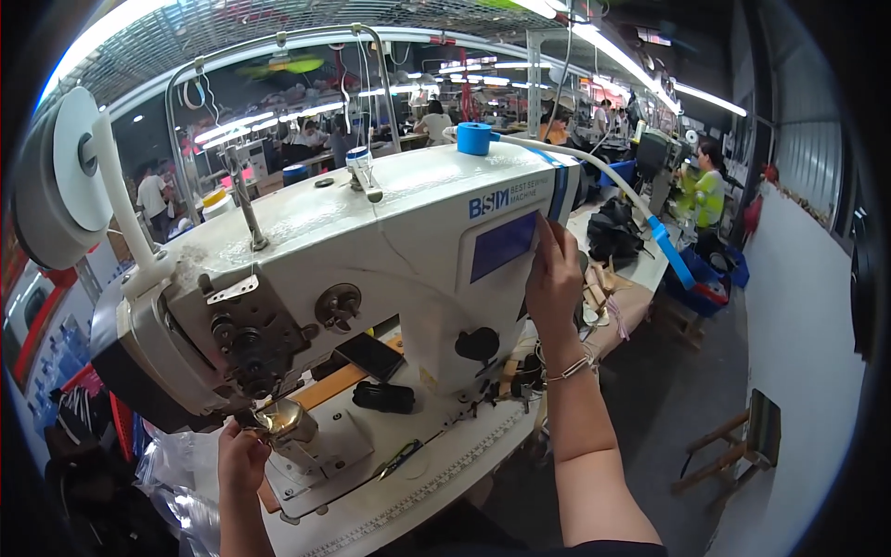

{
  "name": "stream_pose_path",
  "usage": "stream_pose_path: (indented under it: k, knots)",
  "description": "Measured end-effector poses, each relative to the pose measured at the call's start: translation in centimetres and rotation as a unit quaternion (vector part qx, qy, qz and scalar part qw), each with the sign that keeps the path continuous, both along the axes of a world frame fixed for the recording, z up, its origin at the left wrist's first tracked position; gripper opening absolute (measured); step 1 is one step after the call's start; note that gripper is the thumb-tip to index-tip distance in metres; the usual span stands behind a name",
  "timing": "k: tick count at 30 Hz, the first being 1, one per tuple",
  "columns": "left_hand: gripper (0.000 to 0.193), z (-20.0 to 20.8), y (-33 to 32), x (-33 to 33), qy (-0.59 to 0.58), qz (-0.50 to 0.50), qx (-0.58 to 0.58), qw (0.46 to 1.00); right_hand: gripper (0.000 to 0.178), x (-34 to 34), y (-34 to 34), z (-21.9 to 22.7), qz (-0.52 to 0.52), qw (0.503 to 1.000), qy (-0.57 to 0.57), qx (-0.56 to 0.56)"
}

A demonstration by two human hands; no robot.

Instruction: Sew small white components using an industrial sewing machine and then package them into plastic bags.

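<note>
A white industrial sewing machine [422, 278] fills the middle of the view. At its needle end, my left hand [243, 453] is closed, its fingertips against the shiny gold-toned metal part [286, 422] under the machine head; whatever they pinch is hidden. My right hand [555, 278] is raised at the right edge of the purple-blue display screen [503, 246]. Its fingers reach up along the machine body and seem to hold nothing. On the bed between my arms lie a black bundle [383, 397], a dark phone-like slab [369, 356] and small thread snips [400, 459].
A large thread spool [79, 167] stands at the left. A blue round container [473, 138] sits on top of the machine. A measuring tape [436, 485] runs along the table's front edge. To the right are a wooden stool [742, 441] and a person in a yellow-green vest [708, 190].
</note>
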State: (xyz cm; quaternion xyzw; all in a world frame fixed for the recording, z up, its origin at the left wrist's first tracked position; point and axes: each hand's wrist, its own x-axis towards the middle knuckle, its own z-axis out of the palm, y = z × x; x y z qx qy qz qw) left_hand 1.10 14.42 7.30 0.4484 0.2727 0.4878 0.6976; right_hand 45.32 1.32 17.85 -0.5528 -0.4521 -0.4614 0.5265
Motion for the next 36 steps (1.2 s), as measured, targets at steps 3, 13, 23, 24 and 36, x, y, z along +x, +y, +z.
stream_pose_path:
  k: [3, 13, 23, 24, 36]
  knots:
    - [0.016, 0.1, -0.4, 0.6, 0.004, 0.034, -0.009, 0.999, 0.042, 0.2, 0.0, 0.0, -0.045, 0.998, -0.025, -0.024]
    - [0.019, -0.5, 0.4, 0.3, 0.004, 0.039, -0.028, 0.999, 0.036, 0.7, -0.8, -2.7, 0.033, 0.999, 0.015, 0.007]
    - [0.02, -0.5, 0.2, 0.2, 0.006, 0.058, -0.029, 0.998, 0.042, -1.3, 0.2, -4.4, 0.047, 0.997, 0.053, -0.033]
    - [0.021, -0.6, 0.2, 0.0, 0.005, 0.049, -0.026, 0.998, 0.042, -1.3, 0.2, -4.4, 0.05, 0.997, 0.054, -0.034]
    - [0.021, -0.1, -0.3, 0.6, 0.008, 0.078, -0.049, 0.996, 0.049, -1.1, 0.2, -4.5, 0.029, 0.997, 0.03, -0.057]
